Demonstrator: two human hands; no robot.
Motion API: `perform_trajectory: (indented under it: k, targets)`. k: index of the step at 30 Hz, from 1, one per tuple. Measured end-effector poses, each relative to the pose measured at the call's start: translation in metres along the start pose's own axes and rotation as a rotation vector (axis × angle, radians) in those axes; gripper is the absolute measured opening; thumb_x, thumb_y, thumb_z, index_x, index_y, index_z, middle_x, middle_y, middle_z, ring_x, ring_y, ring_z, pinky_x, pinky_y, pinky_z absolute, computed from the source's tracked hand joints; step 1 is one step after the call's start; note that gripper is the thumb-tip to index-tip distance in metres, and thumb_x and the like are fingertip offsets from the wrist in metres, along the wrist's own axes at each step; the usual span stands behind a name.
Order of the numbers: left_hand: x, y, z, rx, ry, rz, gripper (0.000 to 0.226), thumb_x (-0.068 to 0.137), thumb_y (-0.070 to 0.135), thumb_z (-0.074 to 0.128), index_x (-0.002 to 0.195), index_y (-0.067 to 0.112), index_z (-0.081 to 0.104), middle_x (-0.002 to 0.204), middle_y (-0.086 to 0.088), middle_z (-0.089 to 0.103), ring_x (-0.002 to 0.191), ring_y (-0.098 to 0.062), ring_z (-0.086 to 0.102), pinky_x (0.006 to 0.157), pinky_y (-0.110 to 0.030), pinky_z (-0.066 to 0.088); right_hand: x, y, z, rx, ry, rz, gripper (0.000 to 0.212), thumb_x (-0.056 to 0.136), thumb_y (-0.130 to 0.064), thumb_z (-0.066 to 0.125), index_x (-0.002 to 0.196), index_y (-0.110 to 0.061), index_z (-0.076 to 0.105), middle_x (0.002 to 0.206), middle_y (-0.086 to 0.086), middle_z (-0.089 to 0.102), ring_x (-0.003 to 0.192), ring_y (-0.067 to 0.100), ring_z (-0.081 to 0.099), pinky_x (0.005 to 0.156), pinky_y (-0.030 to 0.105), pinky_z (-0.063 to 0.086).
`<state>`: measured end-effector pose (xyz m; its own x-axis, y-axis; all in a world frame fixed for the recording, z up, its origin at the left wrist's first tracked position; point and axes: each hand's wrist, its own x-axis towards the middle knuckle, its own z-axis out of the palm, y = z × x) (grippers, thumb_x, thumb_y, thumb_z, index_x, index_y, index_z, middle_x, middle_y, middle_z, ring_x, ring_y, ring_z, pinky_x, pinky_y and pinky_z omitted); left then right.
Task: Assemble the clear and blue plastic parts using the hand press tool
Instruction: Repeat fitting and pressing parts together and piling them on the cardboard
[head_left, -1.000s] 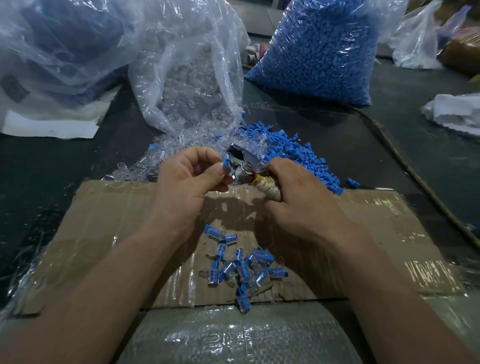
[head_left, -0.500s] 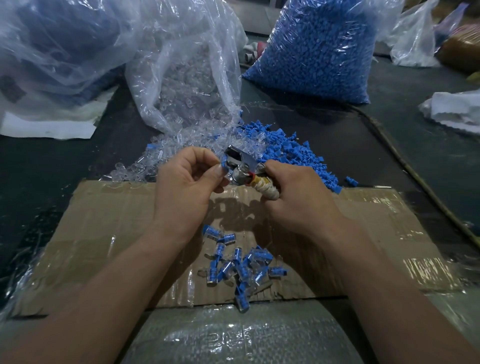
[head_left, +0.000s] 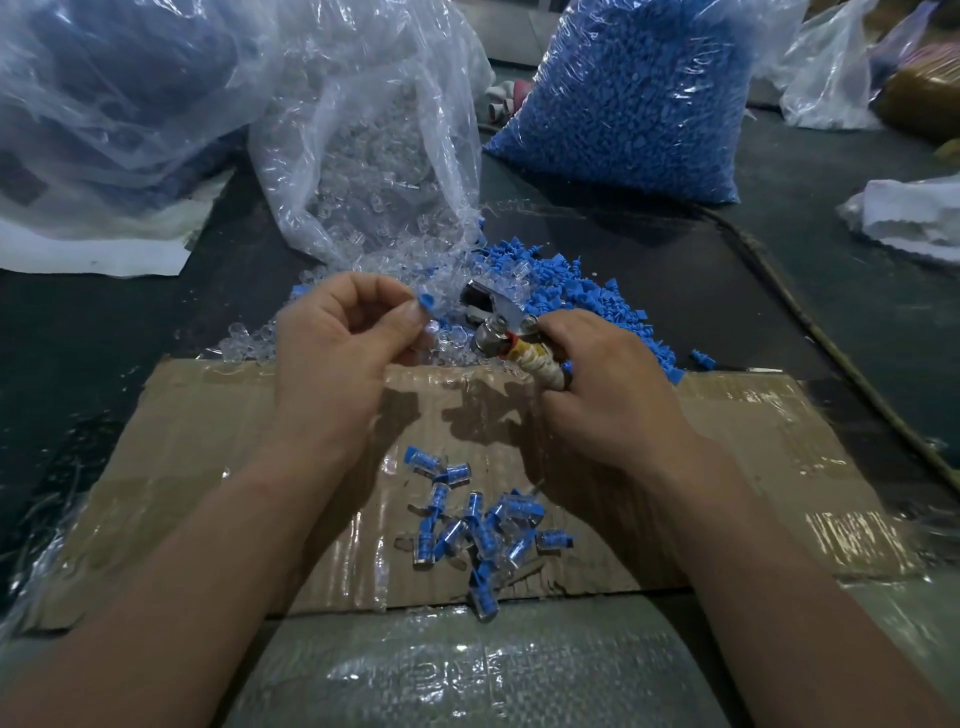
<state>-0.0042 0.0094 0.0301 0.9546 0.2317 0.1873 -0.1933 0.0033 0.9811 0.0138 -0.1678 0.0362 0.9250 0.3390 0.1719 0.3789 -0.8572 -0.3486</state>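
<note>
My left hand (head_left: 343, 343) pinches a small clear and blue part (head_left: 427, 306) between thumb and forefinger, a short gap left of the press jaw. My right hand (head_left: 613, 384) grips the taped handle of the metal hand press tool (head_left: 493, 317), whose jaw points up and left. Loose clear parts (head_left: 249, 345) and loose blue parts (head_left: 587, 291) lie heaped just beyond my hands. Several assembled blue-and-clear pieces (head_left: 478, 530) lie piled on the taped cardboard sheet (head_left: 208, 447) between my forearms.
An open clear bag of clear parts (head_left: 374, 156) stands behind the heaps. A full bag of blue parts (head_left: 634, 98) stands at the back right, more plastic bags (head_left: 104, 104) at the back left. A cord (head_left: 831, 353) runs along the right. White cloth (head_left: 904, 213) lies at far right.
My left hand has drawn the part a little left, away from the press jaw where it was held before. My right hand and the tool stay about where they were.
</note>
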Motion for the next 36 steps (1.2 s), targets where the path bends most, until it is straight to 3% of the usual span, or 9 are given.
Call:
perform_trajectory:
  k: [3, 10, 17, 20, 23, 25, 28, 31, 36]
  targets:
    - [0.002, 0.003, -0.008, -0.068, -0.092, -0.049, 0.016, 0.077, 0.001, 0.062, 0.072, 0.015, 0.066, 0.062, 0.004, 0.067, 0.055, -0.006, 0.061, 0.049, -0.016, 0.047, -0.001, 0.005, -0.006, -0.008, -0.030, 0.031, 0.018, 0.077, -0.031, 0.056, 0.092, -0.023, 0.055, 0.081, -0.009, 0.047, 0.076, 0.011, 0.044, 0.064, 0.028, 0.031]
    - [-0.005, 0.006, -0.008, 0.066, -0.752, -0.223, 0.015, 0.059, 0.021, 0.070, 0.072, 0.015, 0.072, 0.067, -0.005, 0.069, 0.054, -0.010, 0.060, 0.050, -0.017, 0.050, -0.002, 0.006, -0.010, -0.012, -0.175, 0.044, 0.021, 0.072, -0.040, 0.070, 0.085, -0.025, 0.062, 0.076, -0.012, 0.054, 0.068, 0.002, 0.046, 0.056, 0.024, 0.034]
    - [-0.005, 0.004, -0.005, 0.167, -0.962, -0.156, 0.013, 0.066, 0.026, 0.076, 0.077, 0.019, 0.074, 0.073, -0.011, 0.071, 0.067, -0.029, 0.064, 0.062, -0.028, 0.051, -0.001, 0.003, -0.008, -0.050, -0.295, 0.052, 0.046, 0.061, -0.058, 0.071, 0.096, -0.029, 0.060, 0.087, -0.012, 0.055, 0.080, 0.008, 0.049, 0.072, 0.031, 0.042]
    - [-0.004, 0.004, -0.007, 0.124, -0.918, -0.153, 0.012, 0.065, 0.027, 0.076, 0.074, 0.020, 0.075, 0.071, -0.009, 0.070, 0.064, -0.021, 0.063, 0.060, -0.024, 0.050, -0.001, 0.002, -0.007, -0.087, -0.323, 0.046, 0.056, 0.058, -0.061, 0.070, 0.103, -0.029, 0.058, 0.092, -0.012, 0.052, 0.085, 0.009, 0.047, 0.075, 0.033, 0.042]
    - [-0.003, 0.002, -0.006, 0.059, -0.661, -0.189, 0.011, 0.063, 0.022, 0.071, 0.072, 0.016, 0.073, 0.068, -0.010, 0.068, 0.058, -0.018, 0.061, 0.055, -0.024, 0.051, -0.001, 0.002, -0.006, -0.113, -0.357, 0.037, 0.060, 0.055, -0.064, 0.070, 0.104, -0.031, 0.056, 0.091, -0.013, 0.048, 0.086, 0.008, 0.043, 0.070, 0.028, 0.035]
    - [-0.002, -0.003, -0.004, 0.034, -0.385, -0.226, 0.004, 0.071, 0.013, 0.068, 0.073, 0.015, 0.071, 0.073, -0.008, 0.068, 0.062, -0.020, 0.062, 0.062, -0.034, 0.054, -0.002, 0.002, -0.007, -0.098, -0.381, 0.042, 0.069, 0.052, -0.067, 0.069, 0.110, -0.032, 0.054, 0.092, -0.014, 0.044, 0.088, 0.007, 0.041, 0.070, 0.028, 0.033]
    - [0.002, -0.012, -0.002, 0.366, -0.146, -0.062, 0.026, 0.085, 0.002, 0.058, 0.101, 0.021, 0.067, 0.095, 0.006, 0.064, 0.088, -0.011, 0.060, 0.082, -0.030, 0.051, -0.003, 0.002, -0.010, -0.074, -0.413, 0.061, 0.078, 0.057, -0.068, 0.066, 0.124, -0.032, 0.048, 0.097, -0.015, 0.041, 0.093, 0.006, 0.038, 0.072, 0.026, 0.031]
    - [0.006, -0.017, -0.001, 0.713, -0.280, 0.090, 0.054, 0.091, 0.003, 0.048, 0.137, 0.030, 0.039, 0.135, 0.004, 0.046, 0.122, -0.010, 0.040, 0.104, -0.028, 0.031, -0.003, 0.003, -0.012, -0.069, -0.410, 0.048, 0.073, 0.063, -0.066, 0.064, 0.125, -0.030, 0.050, 0.097, -0.016, 0.043, 0.095, 0.006, 0.041, 0.076, 0.026, 0.033]
    - [0.007, -0.024, 0.001, 0.957, -0.519, 0.081, 0.062, 0.095, 0.007, 0.039, 0.146, 0.034, 0.014, 0.151, 0.004, 0.024, 0.136, -0.009, 0.015, 0.109, -0.026, 0.006, -0.002, 0.004, -0.013, -0.059, -0.412, 0.039, 0.066, 0.068, -0.064, 0.061, 0.123, -0.028, 0.053, 0.104, -0.010, 0.050, 0.096, 0.009, 0.045, 0.082, 0.030, 0.039]
